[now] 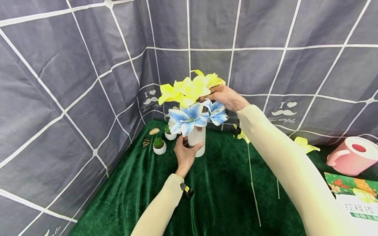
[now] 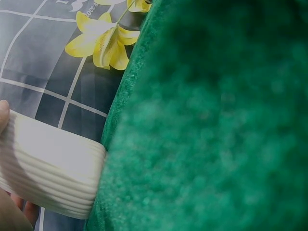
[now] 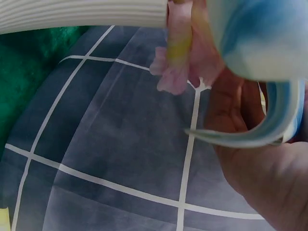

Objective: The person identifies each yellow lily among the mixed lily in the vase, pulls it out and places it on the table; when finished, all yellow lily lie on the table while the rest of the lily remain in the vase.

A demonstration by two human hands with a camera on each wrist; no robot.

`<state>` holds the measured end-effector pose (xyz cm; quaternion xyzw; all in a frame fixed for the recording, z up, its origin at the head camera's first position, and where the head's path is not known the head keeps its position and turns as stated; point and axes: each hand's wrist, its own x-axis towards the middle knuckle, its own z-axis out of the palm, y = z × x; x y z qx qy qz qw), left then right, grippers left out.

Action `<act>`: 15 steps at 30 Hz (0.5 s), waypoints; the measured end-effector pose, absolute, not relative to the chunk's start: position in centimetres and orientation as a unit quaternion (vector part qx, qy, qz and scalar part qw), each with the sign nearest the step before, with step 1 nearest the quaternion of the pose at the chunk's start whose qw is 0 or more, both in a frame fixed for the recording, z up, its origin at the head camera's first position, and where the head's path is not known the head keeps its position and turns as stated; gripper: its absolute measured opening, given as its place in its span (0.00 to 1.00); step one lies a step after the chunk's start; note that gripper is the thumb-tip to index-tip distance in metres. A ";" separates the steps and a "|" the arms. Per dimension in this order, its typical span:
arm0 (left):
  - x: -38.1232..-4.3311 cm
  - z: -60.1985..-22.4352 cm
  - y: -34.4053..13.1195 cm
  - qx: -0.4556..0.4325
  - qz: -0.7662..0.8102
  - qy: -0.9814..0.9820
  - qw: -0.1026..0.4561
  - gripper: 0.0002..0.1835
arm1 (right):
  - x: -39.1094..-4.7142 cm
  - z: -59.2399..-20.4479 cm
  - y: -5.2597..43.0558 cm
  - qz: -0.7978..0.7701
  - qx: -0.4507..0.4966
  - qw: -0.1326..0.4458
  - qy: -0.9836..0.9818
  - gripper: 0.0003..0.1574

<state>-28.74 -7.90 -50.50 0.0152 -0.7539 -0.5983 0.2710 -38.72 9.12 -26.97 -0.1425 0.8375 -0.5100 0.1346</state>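
Note:
My left hand (image 1: 184,154) grips the lower part of a white ribbed vase (image 1: 198,137), thumb on the front and fingers behind it. The vase stands upright on green velvet, and its side (image 2: 53,168) fills the lower left of the left wrist view. Blue-and-white lilies (image 1: 188,118) and yellow lilies (image 1: 192,90) crowd above the rim. Among them, my right hand (image 1: 227,96) pinches just under the rightmost yellow lily (image 1: 215,79); blooms partly hide its fingertips. In the right wrist view, a pink flower (image 3: 173,77) hangs by the vase mouth, beside my curled fingers (image 3: 228,103).
Two potted succulents (image 1: 159,146), a pale stone (image 1: 154,131) and a small brown patterned object (image 1: 146,143) stand left of the vase. Loose yellow lilies (image 1: 243,137) lie at right, before a pink pitcher (image 1: 345,160) and a printed packet (image 1: 351,186). Checked curtain (image 1: 260,29) hangs behind.

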 end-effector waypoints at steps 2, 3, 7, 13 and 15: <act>-28.7 -50.5 -7.9 0.013 -0.598 -0.754 0.273 0.35 | -38.5 -27.2 9.2 -0.523 -0.149 0.116 0.831 0.12; -28.7 -50.5 -7.9 0.013 -0.596 -0.755 0.274 0.36 | -38.4 -27.3 9.2 -0.526 -0.149 0.100 0.831 0.12; -28.7 -50.5 -7.9 0.010 -0.596 -0.756 0.271 0.35 | -38.0 -27.4 9.3 -0.563 -0.156 0.057 0.810 0.10; -28.7 -50.5 -7.9 0.013 -0.596 -0.758 0.263 0.34 | -37.5 -27.1 9.5 -0.667 -0.161 0.012 0.727 0.05; -28.6 -50.5 -7.9 0.014 -0.596 -0.759 0.262 0.34 | -37.5 -27.0 9.5 -0.688 -0.155 -0.002 0.709 0.05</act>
